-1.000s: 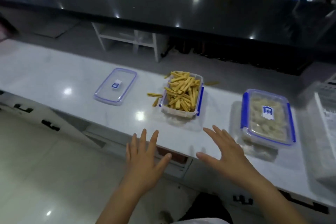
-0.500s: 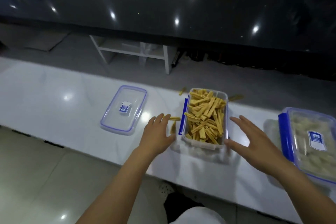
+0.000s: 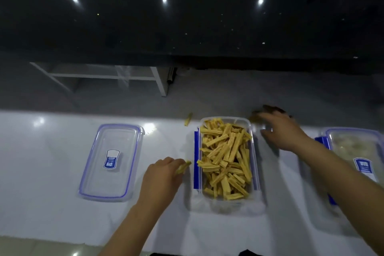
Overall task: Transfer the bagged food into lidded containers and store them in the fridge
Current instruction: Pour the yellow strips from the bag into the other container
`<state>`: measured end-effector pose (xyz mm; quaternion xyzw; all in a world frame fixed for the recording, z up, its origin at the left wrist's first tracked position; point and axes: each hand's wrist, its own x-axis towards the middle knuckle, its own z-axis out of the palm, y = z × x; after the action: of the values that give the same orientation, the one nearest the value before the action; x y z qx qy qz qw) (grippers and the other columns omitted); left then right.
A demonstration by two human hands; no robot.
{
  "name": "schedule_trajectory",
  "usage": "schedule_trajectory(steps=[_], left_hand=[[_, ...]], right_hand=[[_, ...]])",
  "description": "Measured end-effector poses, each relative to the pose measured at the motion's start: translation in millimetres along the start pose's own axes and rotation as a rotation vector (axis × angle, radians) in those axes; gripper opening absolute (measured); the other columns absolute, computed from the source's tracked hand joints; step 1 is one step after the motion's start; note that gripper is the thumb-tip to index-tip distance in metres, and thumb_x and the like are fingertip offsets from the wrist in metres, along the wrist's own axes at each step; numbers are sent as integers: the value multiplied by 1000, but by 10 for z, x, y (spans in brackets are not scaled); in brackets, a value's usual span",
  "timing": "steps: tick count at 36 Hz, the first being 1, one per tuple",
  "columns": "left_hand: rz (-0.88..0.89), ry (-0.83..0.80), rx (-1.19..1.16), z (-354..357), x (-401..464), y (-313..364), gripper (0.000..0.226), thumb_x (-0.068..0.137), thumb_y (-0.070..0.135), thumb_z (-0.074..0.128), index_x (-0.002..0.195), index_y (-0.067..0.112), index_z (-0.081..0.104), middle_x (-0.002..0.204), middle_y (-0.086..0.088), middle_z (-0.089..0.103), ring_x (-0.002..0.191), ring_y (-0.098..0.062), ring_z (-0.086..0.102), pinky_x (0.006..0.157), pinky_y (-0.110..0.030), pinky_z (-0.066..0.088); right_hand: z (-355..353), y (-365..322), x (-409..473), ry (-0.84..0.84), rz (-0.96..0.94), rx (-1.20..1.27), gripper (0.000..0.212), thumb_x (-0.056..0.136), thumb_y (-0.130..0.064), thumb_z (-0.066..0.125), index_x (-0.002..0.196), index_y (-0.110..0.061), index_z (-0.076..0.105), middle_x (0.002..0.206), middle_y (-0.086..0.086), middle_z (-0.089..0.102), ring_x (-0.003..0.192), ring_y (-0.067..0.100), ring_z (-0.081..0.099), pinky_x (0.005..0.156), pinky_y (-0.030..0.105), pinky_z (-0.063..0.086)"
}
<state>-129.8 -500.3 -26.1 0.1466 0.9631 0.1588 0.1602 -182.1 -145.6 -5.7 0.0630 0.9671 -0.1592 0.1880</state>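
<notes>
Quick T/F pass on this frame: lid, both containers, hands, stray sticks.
1. The clear blue-rimmed lid sits on the open clear container of yellow sticks. False: it lies on the white counter, left of the container.
2. The left hand pinches a yellow stick. True.
3. The right hand grips the lid. False: it reaches past the container's far right corner.
4. The lidded container stands at the right edge. True.

Left hand [image 3: 161, 174] pinches yellow sticks [image 3: 183, 167] beside open container [image 3: 226, 159].
</notes>
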Motion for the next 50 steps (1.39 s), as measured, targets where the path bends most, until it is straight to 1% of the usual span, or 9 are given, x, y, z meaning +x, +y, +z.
schedule_trajectory(steps=[7,16,21,24,26,31,39,46,50], left_hand=[[6,-106,32,-65,107,-26,27,90,27,65,116,29,68,101,6,64,90,-15,60,72,-23,42],[82,-90,29,-69,13,-11,27,97,32,59,122,29,66,112,7,68,97,-13,63,79,-22,45],[45,-75,-54,-136,-20,-59,14,91,28,64,104,25,71,96,5,69,86,-15,63,71,-29,51],[-8,-18,-206,-263,-18,-103,19,87,25,73,105,25,71,96,6,65,85,-15,60,65,-26,43],[4,23,-289,-374,7,-100,25,84,19,75,108,27,71,98,8,66,87,-13,61,64,-19,39],[206,74,-436,-685,101,175,30,84,16,75,109,31,70,99,14,66,87,-5,61,71,-18,45],[594,-8,-64,-579,54,937,37,89,28,65,127,30,65,123,7,67,112,-18,60,97,-38,45],[473,118,-290,-606,297,814,34,87,41,71,119,29,70,119,6,69,107,-17,62,89,-40,52],[242,96,-304,-696,848,407,38,91,38,67,127,23,66,127,-5,64,113,-27,61,93,-43,52]], right_hand=[[100,7,235,173,-30,-96,20,88,-21,67,107,-17,75,118,11,68,108,34,59,90,45,49],[233,-154,-489,391,126,214,12,93,-21,68,100,-12,72,109,11,66,110,33,53,91,44,42],[271,-605,-1175,537,117,386,11,91,-21,70,102,-17,71,111,-1,63,110,19,52,92,28,38],[412,-893,-1475,544,4,393,17,87,-19,74,104,-17,72,115,-1,61,114,16,49,95,25,35],[552,-1019,-1579,504,-20,366,22,85,-18,77,107,-18,73,121,3,61,118,21,50,100,37,38],[826,-1167,-1727,397,113,416,46,85,-28,78,129,-24,65,138,4,54,131,25,44,109,44,33],[970,-1145,-2117,523,341,668,48,90,-43,65,136,-33,54,148,-5,45,136,15,42,110,47,41],[1057,-1216,-2151,471,353,677,60,91,-45,65,145,-43,39,159,-9,31,145,12,29,116,40,33],[1121,-1313,-2034,300,348,544,87,86,-72,53,156,-45,8,167,-9,6,153,13,2,124,45,12]])
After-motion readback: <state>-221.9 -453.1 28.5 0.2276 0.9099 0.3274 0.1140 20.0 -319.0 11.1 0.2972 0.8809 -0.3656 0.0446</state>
